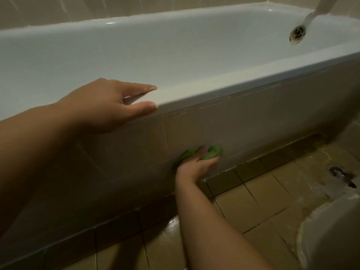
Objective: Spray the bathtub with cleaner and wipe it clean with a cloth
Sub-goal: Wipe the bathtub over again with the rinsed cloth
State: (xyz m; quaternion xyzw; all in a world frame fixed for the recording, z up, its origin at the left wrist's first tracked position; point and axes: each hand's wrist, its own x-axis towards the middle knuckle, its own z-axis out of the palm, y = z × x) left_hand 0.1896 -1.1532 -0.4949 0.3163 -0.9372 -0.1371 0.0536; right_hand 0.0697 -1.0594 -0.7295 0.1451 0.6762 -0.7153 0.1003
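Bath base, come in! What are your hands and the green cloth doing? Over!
Left hand open, resting on bathtub rim. Right hand grips green cloth, pressed against tiled tub front. Nothing in the way.

Tan floor tiles with a floor drain (wet, streaked nearby)

Lighting's pretty dim and warm where you are, so everything goes brownish. Behind it all, across the top of the frame, you've got a beige tiled wall with pale grout lines. Lower right is a tan tiled floor with dark grout, shiny and wet-looking near the bottom middle. There's a dark floor drain at the right edge, and something white and curved in the bottom right corner.
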